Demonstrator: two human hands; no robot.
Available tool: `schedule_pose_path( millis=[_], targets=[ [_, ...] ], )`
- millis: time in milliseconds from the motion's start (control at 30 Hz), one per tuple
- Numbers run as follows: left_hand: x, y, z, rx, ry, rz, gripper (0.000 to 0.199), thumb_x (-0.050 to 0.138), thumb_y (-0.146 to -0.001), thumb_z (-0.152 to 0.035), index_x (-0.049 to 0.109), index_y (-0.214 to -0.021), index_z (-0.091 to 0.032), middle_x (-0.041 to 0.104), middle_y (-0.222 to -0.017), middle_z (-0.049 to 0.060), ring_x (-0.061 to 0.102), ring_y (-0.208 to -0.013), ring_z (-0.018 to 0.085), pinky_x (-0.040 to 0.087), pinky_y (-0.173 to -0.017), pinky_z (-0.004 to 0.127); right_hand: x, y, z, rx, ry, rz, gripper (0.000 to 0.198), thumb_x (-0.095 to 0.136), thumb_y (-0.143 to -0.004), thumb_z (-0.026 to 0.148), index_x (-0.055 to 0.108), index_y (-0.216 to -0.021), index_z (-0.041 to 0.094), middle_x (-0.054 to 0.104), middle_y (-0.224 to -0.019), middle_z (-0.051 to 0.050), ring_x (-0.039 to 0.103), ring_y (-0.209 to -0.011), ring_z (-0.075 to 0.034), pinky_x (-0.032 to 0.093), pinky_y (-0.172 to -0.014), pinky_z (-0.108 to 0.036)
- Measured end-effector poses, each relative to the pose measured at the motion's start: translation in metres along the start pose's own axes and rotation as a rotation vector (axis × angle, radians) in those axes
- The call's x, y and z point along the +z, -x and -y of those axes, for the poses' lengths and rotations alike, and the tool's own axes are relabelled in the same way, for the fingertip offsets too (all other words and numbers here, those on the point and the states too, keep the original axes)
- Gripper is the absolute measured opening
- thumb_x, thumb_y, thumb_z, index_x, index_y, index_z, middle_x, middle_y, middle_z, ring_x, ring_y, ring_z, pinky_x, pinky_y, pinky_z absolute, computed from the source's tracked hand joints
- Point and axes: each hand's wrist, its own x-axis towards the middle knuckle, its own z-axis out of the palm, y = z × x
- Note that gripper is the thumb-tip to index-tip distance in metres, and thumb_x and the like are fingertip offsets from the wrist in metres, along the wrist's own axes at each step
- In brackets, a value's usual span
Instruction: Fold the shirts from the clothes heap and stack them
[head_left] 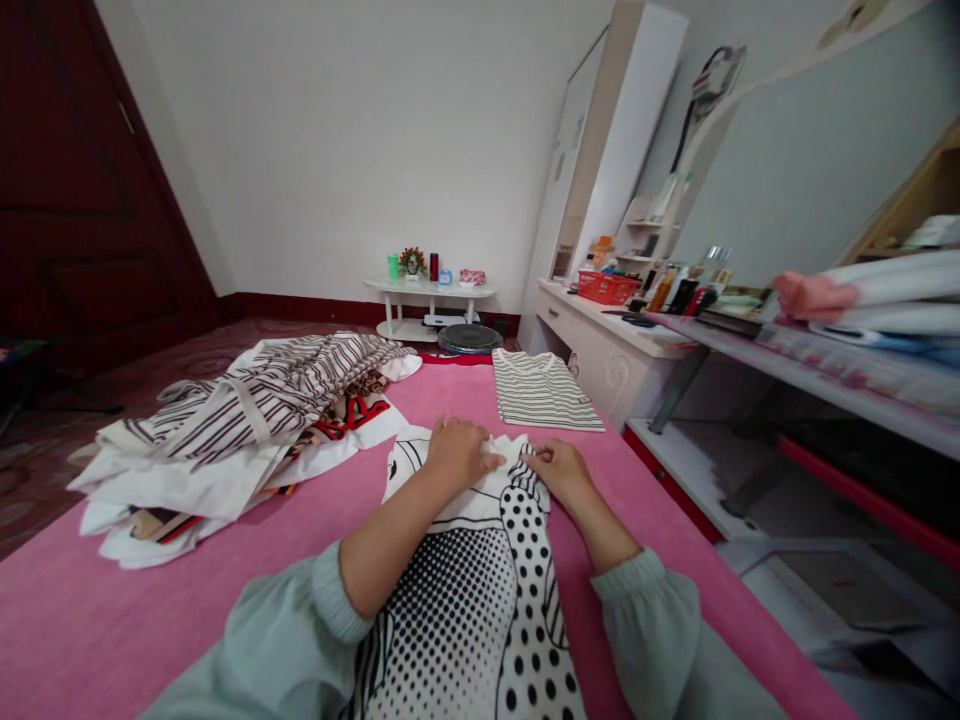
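A white garment with black dots and stripes (457, 590) lies lengthwise before me on the pink cover, its near end running out of view. My left hand (459, 455) rests on its far end, fingers bent over the white cloth; whether they grip it I cannot make out. At the far right corner my right hand (561, 468) pinches the garment's edge between thumb and fingers. Both forearms come out of pale green sleeves.
A loose pile of striped and white clothes (247, 410) lies to the left. Beyond my right hand is a flat striped shirt (546, 390). A dressing table (600, 330) and a shelf (825, 375) stand along the right. The pink cover (247, 610) spreads underneath.
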Motion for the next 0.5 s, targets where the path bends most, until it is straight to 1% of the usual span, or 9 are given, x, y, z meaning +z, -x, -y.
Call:
schedule_pose_path(
  millis=[67,167,233,300,333,400,500],
  targets=[
    [-0.002,-0.002,-0.001,-0.001,-0.061,0.027,0.037,0.078,-0.064,-0.045,0.073,-0.091,-0.02,0.072,-0.093,0.013,0.059,-0.098,0.034,0.031,-0.097,0.048,0.0,-0.001,0.002,0.006,-0.022,-0.038,0.014,0.063,-0.064,0.03,0.065,-0.071,0.017,0.068,-0.067,-0.003,0.063,-0.062,-0.018,0.045,-0.057,-0.027],
    [-0.002,0.001,0.0,-0.026,-0.041,0.063,0.027,0.079,-0.062,-0.039,0.072,-0.081,-0.022,0.071,-0.081,0.009,0.062,-0.086,0.03,0.039,-0.083,0.04,0.0,-0.001,0.009,-0.036,-0.144,-0.125,0.018,0.063,-0.066,0.033,0.064,-0.074,0.018,0.069,-0.071,-0.004,0.062,-0.062,-0.018,0.047,-0.058,-0.028],
    [-0.001,0.004,0.004,-0.054,0.005,0.052,0.021,0.079,-0.061,-0.035,0.069,-0.074,-0.023,0.069,-0.076,0.005,0.061,-0.081,0.027,0.04,-0.074,0.034,0.001,0.0,0.014,-0.039,-0.232,-0.148,0.022,0.065,-0.066,0.037,0.063,-0.077,0.019,0.069,-0.073,-0.005,0.063,-0.063,-0.019,0.049,-0.058,-0.029],
    [0.002,0.005,0.009,-0.046,0.085,0.034,0.023,0.08,-0.059,-0.035,0.066,-0.071,-0.022,0.066,-0.072,0.003,0.059,-0.075,0.023,0.039,-0.067,0.03,0.003,0.002,0.019,-0.005,-0.306,-0.148,0.026,0.067,-0.066,0.039,0.061,-0.08,0.019,0.069,-0.073,-0.005,0.063,-0.063,-0.019,0.05,-0.057,-0.029],
    [0.004,0.004,0.012,-0.026,0.155,0.026,0.025,0.08,-0.058,-0.036,0.064,-0.071,-0.021,0.064,-0.07,0.001,0.058,-0.071,0.02,0.038,-0.064,0.028,0.004,0.003,0.022,0.019,-0.349,-0.142,0.028,0.068,-0.065,0.04,0.06,-0.082,0.019,0.069,-0.072,-0.005,0.063,-0.062,-0.019,0.05,-0.056,-0.029],
    [0.007,0.0,0.018,0.002,0.368,0.001,0.028,0.078,-0.059,-0.036,0.06,-0.071,-0.019,0.06,-0.067,-0.001,0.055,-0.067,0.017,0.038,-0.061,0.026,0.006,0.006,0.026,0.066,-0.463,-0.119,0.033,0.069,-0.064,0.04,0.058,-0.087,0.02,0.068,-0.073,-0.004,0.063,-0.061,-0.018,0.051,-0.056,-0.029],
    [0.01,-0.006,0.027,-0.011,0.748,-0.076,0.027,0.075,-0.061,-0.028,0.054,-0.073,-0.017,0.059,-0.071,-0.002,0.055,-0.067,0.014,0.041,-0.063,0.024,0.006,0.008,0.032,0.119,-0.621,-0.069,0.04,0.07,-0.064,0.038,0.056,-0.096,0.02,0.069,-0.081,-0.003,0.065,-0.065,-0.016,0.052,-0.061,-0.029]
  ],
)
